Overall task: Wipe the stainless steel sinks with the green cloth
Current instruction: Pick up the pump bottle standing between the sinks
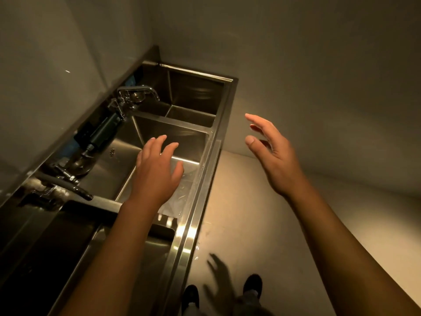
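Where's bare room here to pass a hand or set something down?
Free: the far stainless steel basin, between the divider and far rim; the pale floor right of the front rim, under the open right hand. The middle basin sits under the open left hand. Crowded: the wall side, chrome taps and dark hose.

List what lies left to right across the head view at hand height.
black cylindrical fitting → left hand → sink unit's front rim → right hand
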Available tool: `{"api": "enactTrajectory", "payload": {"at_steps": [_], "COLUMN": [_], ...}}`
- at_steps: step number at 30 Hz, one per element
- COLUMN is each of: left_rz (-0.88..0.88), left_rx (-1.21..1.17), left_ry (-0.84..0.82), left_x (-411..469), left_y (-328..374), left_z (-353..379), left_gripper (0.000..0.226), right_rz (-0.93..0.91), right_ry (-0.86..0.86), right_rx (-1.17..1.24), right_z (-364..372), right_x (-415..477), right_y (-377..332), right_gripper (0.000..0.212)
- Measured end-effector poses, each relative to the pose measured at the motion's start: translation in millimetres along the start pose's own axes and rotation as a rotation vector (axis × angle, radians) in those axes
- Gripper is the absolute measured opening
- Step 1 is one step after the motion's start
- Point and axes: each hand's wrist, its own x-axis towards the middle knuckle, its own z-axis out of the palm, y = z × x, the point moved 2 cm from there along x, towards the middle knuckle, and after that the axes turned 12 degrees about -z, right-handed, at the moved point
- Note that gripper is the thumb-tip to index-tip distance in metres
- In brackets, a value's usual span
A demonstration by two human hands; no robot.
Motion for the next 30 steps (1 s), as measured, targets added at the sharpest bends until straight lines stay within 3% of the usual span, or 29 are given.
{"api": "enactTrajectory", "payload": {"at_steps": [17,30], "left_rz": [-0.298,-0.593], "left_rx": [0.085,0.075], "left_ry": [0.107,0.206], "left_x": [58,65], "left_y": [107,48], "left_z": [56,44], "left_gripper": [0.05,0.05], "right_rz": [-0.208,-0.349], "right_ry": [-0.222,-0.481], "right_rx": [0.124,0.258], "right_z": [-76,25], "right_x": [125,207], "right_y": [140,147], "right_gripper": [0.052,0.051]}}
